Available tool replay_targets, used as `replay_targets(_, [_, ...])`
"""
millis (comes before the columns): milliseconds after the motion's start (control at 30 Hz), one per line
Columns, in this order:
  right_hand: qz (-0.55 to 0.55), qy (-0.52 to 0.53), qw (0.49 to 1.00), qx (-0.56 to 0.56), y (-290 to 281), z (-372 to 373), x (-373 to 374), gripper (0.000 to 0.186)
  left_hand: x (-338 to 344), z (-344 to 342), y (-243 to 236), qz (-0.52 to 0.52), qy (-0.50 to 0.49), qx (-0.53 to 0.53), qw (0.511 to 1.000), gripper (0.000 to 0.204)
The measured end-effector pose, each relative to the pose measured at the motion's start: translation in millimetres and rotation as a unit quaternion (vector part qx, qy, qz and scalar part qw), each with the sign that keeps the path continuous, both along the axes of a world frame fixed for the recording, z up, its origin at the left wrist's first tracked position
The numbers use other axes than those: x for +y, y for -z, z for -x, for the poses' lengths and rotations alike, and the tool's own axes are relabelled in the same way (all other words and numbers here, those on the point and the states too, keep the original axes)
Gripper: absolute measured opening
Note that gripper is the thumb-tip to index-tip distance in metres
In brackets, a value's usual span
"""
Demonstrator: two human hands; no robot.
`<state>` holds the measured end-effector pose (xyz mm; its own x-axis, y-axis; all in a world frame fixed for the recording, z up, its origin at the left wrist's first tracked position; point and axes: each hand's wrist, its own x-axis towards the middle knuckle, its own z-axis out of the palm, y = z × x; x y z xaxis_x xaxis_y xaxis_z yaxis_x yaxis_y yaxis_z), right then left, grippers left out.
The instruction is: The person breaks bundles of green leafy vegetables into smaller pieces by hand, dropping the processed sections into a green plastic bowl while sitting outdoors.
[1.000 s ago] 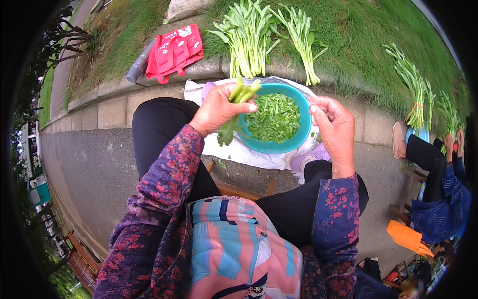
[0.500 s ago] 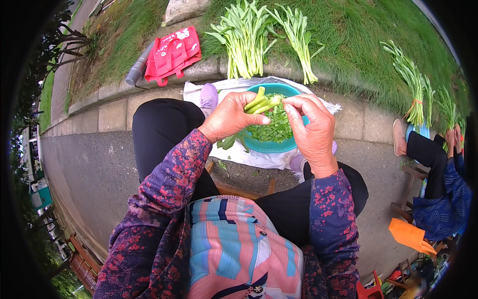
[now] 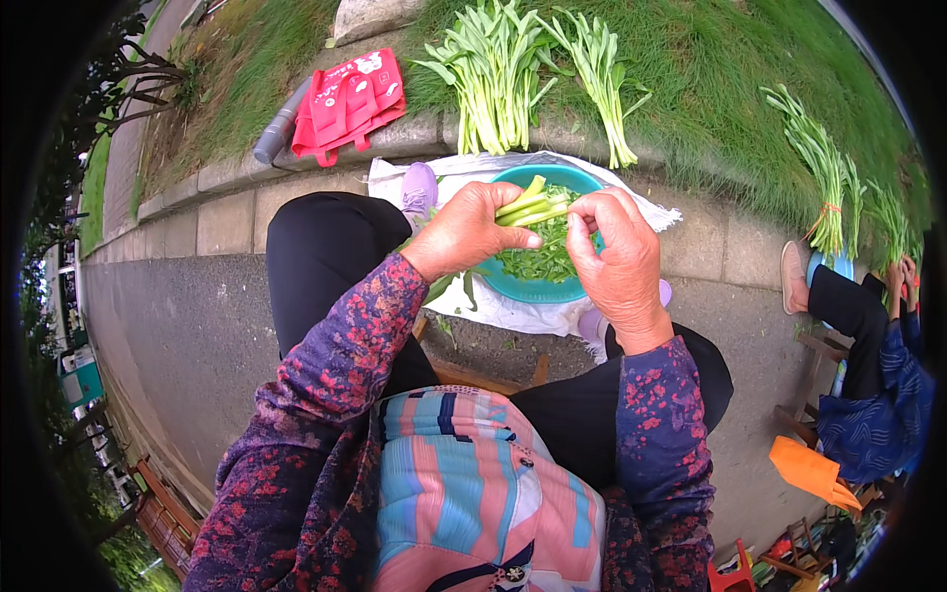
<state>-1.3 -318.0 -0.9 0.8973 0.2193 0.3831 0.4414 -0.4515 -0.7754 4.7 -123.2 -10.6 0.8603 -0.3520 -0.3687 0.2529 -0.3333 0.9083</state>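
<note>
My left hand (image 3: pixel 464 229) is closed around several pale green stems (image 3: pixel 528 207), their leaves hanging below. My right hand (image 3: pixel 619 261) pinches at the right end of those stems with thumb and forefinger. Both are held over a teal plastic bowl (image 3: pixel 538 291) of chopped leafy greens (image 3: pixel 531 259), which rests on a white sheet (image 3: pixel 404 178) between my feet. Beyond the bowl, a large bunch of leafy green vegetables (image 3: pixel 493 89) and a smaller bunch (image 3: pixel 606 94) lie on the curb and grass.
A red bag (image 3: pixel 345 109) and grey cylinder (image 3: pixel 281 123) lie at back left. At right, a seated co-worker's hands (image 3: pixel 903 276) hold greens, beside tied bunches (image 3: pixel 819 178) and an orange bag (image 3: pixel 809 472). A curb (image 3: pixel 217 183) borders the grass.
My right hand moved left from beside the bowl to pinch the stems, and my left hand came slightly rightward and lower with them, mostly between the first two frames.
</note>
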Motion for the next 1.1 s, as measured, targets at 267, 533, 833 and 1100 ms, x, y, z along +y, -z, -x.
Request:
replay_targets(267, [-0.004, -0.037, 0.999, -0.005, -2.3, -3.1, -0.2, 0.014, 4.1, -1.6, -2.2, 0.007, 0.017, 0.015, 1.0, 0.029])
replay_targets(533, [-0.011, -0.026, 0.999, 0.037, 2.2, -1.1, 2.0, 0.015, 1.4, 1.6, 0.7, 0.022, 0.028, 0.016, 0.999, 0.029])
replay_targets(833, [-0.1, 0.056, 0.991, 0.069, 16.9, -0.1, 8.0, 0.012, -14.8, 10.6, 0.6, 0.192, -0.058, 0.115, 0.973, 0.03])
replay_targets(1100, [-0.431, 0.061, 0.875, 0.212, -5.1, -19.5, -24.9, 0.004, -1.0, 12.1, 4.4, 0.257, -0.08, 0.139, 0.953, 0.032])
